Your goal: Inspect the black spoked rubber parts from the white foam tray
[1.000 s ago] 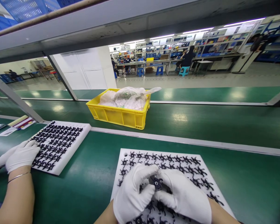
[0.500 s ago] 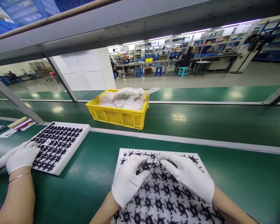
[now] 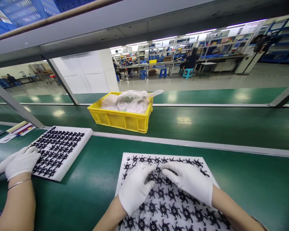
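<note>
A white foam board (image 3: 119, 189) lies on the green bench, with rows of black star-shaped parts (image 3: 163, 209) on it. My left hand (image 3: 136, 186), in a white glove, is over the board's upper left part, thumb and fingers curved apart around a black part. To its right, my right hand (image 3: 189, 179), also gloved, lies low over the upper rows with its fingertips near one black part (image 3: 158, 169). The fingertips of both hands are close together but separate. Nothing shows gripped in either hand; the parts under the palms are hidden.
A yellow bin (image 3: 120, 120) with filled clear bags (image 3: 132, 101) stands beyond the board. At the left, a co-worker's gloved hands (image 3: 22, 162) rest at a second white board (image 3: 73, 162) of black parts. A metal shelf beam (image 3: 110, 32) crosses overhead.
My left hand has moved slightly right and down. My right hand has shifted a little to the left. More black parts show along the board's top edge.
</note>
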### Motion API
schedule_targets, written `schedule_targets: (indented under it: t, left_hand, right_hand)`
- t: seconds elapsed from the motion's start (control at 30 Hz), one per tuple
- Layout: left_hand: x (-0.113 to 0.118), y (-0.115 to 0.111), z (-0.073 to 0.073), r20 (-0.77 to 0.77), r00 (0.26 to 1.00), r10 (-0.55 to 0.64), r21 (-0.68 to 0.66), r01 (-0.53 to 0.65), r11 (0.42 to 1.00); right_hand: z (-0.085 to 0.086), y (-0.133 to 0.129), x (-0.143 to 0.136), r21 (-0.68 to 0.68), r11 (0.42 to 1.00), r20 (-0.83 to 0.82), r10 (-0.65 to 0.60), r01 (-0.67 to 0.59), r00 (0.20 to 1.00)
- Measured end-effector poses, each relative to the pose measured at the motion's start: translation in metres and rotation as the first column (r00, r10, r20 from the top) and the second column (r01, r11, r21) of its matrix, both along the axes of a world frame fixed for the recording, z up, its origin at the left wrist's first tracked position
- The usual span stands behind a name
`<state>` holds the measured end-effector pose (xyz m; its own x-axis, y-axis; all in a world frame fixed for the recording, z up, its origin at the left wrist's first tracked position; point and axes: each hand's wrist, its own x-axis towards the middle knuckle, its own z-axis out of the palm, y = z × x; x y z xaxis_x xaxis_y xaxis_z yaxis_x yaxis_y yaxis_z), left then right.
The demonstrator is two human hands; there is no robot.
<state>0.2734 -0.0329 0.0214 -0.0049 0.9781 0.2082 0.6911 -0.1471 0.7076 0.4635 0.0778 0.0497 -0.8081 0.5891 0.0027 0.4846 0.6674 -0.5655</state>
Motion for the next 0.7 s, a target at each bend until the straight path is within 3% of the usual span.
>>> schedule_targets:
  t: [0.23,0.7]
  left_hand:
    - [-0.001,0.0,-0.001,-0.133,0.991,-0.025,-0.012,0.023,1.0]
    - [-0.005,0.0,-0.013,-0.155,0.982,-0.107,0.096,0.123,0.988]
  right_hand:
    - [-0.01,0.003,-0.001,0.035,0.998,0.194,0.048,-0.056,0.98]
    - [-0.022,0.001,-0.005,0.204,0.971,0.265,0.069,-0.126,0.962]
